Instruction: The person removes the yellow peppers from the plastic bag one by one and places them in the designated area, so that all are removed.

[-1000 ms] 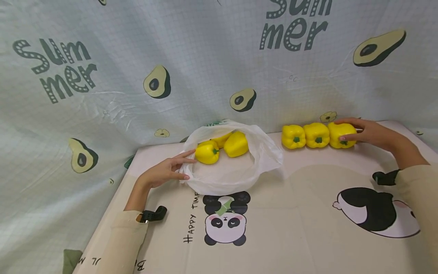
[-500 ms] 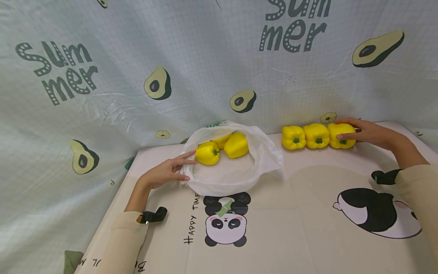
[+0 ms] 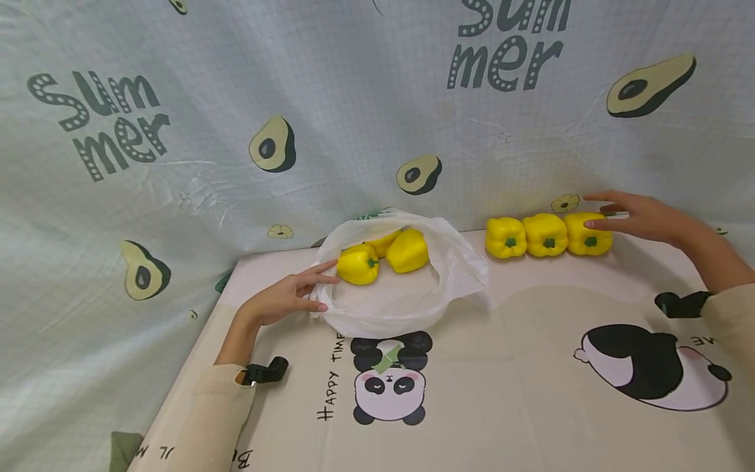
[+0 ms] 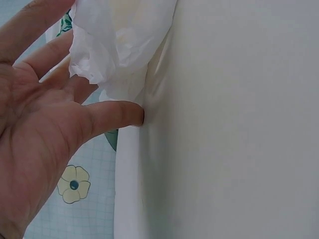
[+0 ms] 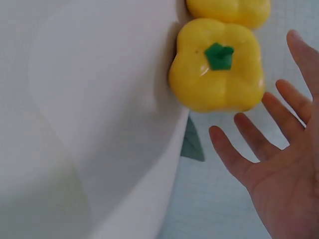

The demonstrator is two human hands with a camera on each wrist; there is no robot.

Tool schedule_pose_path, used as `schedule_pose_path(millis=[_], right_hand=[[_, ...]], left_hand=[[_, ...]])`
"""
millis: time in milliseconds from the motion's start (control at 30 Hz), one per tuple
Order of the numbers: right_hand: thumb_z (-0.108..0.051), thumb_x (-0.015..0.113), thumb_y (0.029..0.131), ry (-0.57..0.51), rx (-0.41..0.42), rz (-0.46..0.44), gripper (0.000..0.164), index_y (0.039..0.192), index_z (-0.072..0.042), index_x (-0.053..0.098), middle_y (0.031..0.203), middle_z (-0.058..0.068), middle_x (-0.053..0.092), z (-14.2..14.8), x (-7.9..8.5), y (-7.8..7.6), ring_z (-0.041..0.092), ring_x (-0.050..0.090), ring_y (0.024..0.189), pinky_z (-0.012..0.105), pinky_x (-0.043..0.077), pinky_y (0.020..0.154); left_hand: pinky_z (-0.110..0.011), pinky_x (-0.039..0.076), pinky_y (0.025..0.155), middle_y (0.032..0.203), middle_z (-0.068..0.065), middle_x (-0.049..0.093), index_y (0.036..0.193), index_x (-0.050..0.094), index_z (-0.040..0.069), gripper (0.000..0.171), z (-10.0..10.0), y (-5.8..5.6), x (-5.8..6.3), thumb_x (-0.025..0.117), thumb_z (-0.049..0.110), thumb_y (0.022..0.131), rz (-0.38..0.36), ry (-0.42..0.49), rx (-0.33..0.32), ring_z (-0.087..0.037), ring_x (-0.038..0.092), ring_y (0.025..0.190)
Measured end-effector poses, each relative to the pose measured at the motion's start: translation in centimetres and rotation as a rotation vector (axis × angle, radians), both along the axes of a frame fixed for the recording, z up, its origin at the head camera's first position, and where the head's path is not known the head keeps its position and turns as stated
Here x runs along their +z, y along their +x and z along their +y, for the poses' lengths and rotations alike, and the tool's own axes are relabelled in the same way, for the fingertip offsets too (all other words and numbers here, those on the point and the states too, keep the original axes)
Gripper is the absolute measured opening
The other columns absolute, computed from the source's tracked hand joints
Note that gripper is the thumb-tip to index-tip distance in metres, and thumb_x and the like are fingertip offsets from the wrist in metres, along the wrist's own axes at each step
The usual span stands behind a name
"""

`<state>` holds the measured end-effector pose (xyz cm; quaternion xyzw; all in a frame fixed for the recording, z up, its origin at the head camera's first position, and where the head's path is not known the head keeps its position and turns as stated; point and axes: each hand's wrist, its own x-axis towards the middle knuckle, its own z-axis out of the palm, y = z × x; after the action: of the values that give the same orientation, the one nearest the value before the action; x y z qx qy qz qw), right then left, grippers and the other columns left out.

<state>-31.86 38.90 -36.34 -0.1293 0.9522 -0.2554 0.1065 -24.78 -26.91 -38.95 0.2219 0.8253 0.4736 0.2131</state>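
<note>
A white plastic bag (image 3: 389,321) lies with its mouth wide, several yellow bell peppers (image 3: 357,265) inside, the rear one partly hidden. My left hand (image 3: 274,299) is at the bag's left rim, fingers extended against the plastic; in the left wrist view the straight thumb (image 4: 117,114) sits apart from the other fingers. To the right stand three yellow bell peppers in a row, each with a green stem facing forward. My right hand (image 3: 649,219) hovers beside the rightmost bell pepper (image 3: 590,241), holding nothing. The right wrist view has its spread fingers just off that bell pepper (image 5: 219,84).
A pale curtain (image 3: 330,85) printed with avocados rises directly behind the table (image 3: 501,393). The tabletop carries a printed panda (image 3: 389,393) and another black-and-white figure (image 3: 666,367). A black wrist camera (image 3: 268,369) sticks out from the left wrist.
My right hand has let go of the rightmost bell pepper and drawn back up and to the right, fingers spreading. The pepper stays in the row. My left hand keeps its place.
</note>
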Motion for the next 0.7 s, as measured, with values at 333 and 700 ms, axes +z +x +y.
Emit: schedule_pose_path(millis=[333,700], right_hand=[[-0.041,0.062,0.101,0.069,0.047,0.144,0.065,0.153,-0.008,0.041,0.146,0.036,0.045,-2.8,2.4,1.5,0.059,0.05,0.124,0.072,0.044,0.096],[-0.032,0.064,0.101,0.067,0.128,0.218,0.053,0.148,-0.011,0.05,0.142,0.026,0.056,-6.0,4.2,3.2,0.052,0.056,0.123,0.068,0.047,0.097]], left_hand=[[-0.05,0.012,0.125,0.17,-0.001,0.017,0.144,0.055,0.0,0.062,0.0,0.0,0.0,0.079,0.011,0.089,0.014,-0.016,0.009,-0.029,0.007,0.157],[-0.051,0.014,0.125,0.17,-0.001,0.018,0.144,0.056,0.002,0.062,-0.1,-0.1,0.1,0.08,0.013,0.088,0.022,-0.042,0.011,-0.029,0.009,0.157]])
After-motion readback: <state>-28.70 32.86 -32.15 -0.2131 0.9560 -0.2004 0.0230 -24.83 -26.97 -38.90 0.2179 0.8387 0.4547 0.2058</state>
